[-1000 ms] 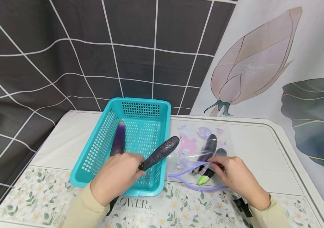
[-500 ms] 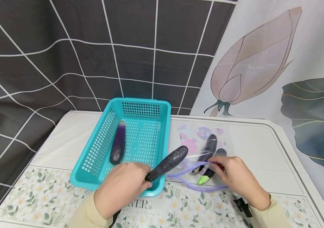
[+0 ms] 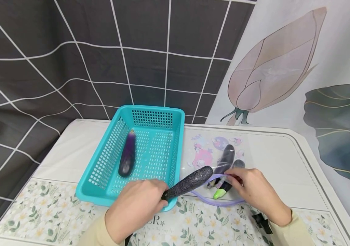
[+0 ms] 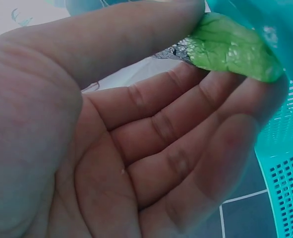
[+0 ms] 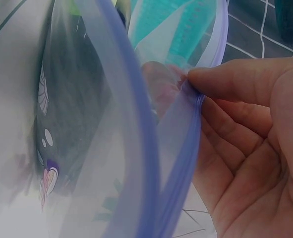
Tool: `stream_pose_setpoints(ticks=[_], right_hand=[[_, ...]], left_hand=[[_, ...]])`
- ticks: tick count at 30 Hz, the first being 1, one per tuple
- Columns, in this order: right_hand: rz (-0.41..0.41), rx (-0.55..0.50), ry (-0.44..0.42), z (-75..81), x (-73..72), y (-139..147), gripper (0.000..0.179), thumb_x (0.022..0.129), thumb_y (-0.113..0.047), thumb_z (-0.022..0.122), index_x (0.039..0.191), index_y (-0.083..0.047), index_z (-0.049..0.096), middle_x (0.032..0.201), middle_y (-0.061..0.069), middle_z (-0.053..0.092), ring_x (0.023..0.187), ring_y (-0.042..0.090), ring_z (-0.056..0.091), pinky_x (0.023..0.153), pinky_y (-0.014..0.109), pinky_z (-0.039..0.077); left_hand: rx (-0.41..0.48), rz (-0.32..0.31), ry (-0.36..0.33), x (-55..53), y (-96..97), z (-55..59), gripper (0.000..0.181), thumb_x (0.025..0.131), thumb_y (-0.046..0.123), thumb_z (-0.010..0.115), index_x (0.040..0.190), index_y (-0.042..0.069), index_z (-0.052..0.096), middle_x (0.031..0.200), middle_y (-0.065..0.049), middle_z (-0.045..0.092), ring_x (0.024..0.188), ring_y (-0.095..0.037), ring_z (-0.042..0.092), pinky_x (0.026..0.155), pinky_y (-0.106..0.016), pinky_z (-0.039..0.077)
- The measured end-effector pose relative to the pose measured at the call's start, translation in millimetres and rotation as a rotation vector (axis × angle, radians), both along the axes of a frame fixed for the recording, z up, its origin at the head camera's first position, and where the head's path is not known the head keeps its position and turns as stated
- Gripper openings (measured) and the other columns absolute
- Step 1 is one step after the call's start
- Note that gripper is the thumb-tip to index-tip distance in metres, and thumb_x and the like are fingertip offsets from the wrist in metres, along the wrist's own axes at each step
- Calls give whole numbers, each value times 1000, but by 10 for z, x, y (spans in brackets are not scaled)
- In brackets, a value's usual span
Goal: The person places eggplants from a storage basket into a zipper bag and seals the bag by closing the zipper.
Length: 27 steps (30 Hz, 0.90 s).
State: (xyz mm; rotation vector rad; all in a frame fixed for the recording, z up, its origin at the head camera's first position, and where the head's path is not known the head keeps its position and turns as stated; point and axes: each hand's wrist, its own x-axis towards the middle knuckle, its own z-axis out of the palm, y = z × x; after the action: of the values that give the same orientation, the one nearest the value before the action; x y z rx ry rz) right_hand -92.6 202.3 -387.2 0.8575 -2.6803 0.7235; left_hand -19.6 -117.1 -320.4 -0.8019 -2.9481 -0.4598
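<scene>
The left hand (image 3: 138, 206) is holding a dark eggplant (image 3: 190, 182) by its green stem end (image 4: 230, 47), grip pinched closed, beside a clear bag (image 3: 199, 145) and over the basket (image 3: 156, 108). The right hand (image 3: 256, 191) is pinching the bag's purple edge (image 3: 221, 204); other eggplants (image 3: 226, 157) are lying inside.

The basket (image 3: 84, 196) is plain turquoise; the purple eggplant (image 3: 128, 155) in it darkens to near black. The black eggplant (image 3: 191, 181), over the basket's near right corner, looks flecked with grey and has a bright green stalk end (image 4: 235, 49). The clear bag (image 3: 202, 157) carries pink and lilac prints and a lilac rim (image 3: 219, 205). Toward the white table's (image 3: 279, 157) near edge runs a pale floral band (image 3: 212, 223) with green leaves; charcoal cloth (image 3: 150, 68), gridded in white, backs the far edge.
</scene>
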Motion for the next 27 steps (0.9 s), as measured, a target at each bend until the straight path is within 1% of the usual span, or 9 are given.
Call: stream_pose_setpoints(ticks=[4,8,12,16,20,27], right_hand=[[-4,-2,-14,-3,5,-5,16,84,0,76,95,-12,77,81,-7,71,55,-6,38,50,20,37],[-9,-1,-24,0,5,-8,16,85,-1,76,96,-13,77,81,-8,71,54,-6,37,50,20,37],[-11,-2,-33,2,2,-8,15,85,-2,76,96,-13,77,82,-7,71,53,-6,36,50,20,36],[-13,2,-26,2,2,-8,16,85,-1,76,96,-13,77,82,-7,71,54,-6,37,50,20,37],[-14,2,-20,3,3,-9,16,84,-1,77,96,-12,77,82,-7,71,54,-6,37,50,20,37],[-8,-4,-24,1,1,-9,16,85,-1,76,96,-12,77,82,-6,71,52,-6,35,48,20,35]], left_hand=[[-14,-4,-1,22,11,16,16,82,25,82,84,14,71,73,9,61,60,-3,52,51,-27,45],[-32,-12,-5,55,20,35,18,83,28,82,86,14,71,75,10,62,62,-4,56,51,-28,46],[-16,-32,-38,97,28,37,19,84,28,81,88,13,72,76,10,63,62,-3,55,52,-28,47],[-18,-39,-56,138,34,16,20,84,30,81,91,12,74,76,9,63,62,-4,56,54,-29,49],[-27,-47,-68,172,43,-12,19,85,30,80,90,13,73,73,11,60,62,-4,54,55,-29,48],[-16,-95,-88,216,65,-65,18,85,31,79,91,15,74,77,11,64,63,-3,57,54,-26,46]])
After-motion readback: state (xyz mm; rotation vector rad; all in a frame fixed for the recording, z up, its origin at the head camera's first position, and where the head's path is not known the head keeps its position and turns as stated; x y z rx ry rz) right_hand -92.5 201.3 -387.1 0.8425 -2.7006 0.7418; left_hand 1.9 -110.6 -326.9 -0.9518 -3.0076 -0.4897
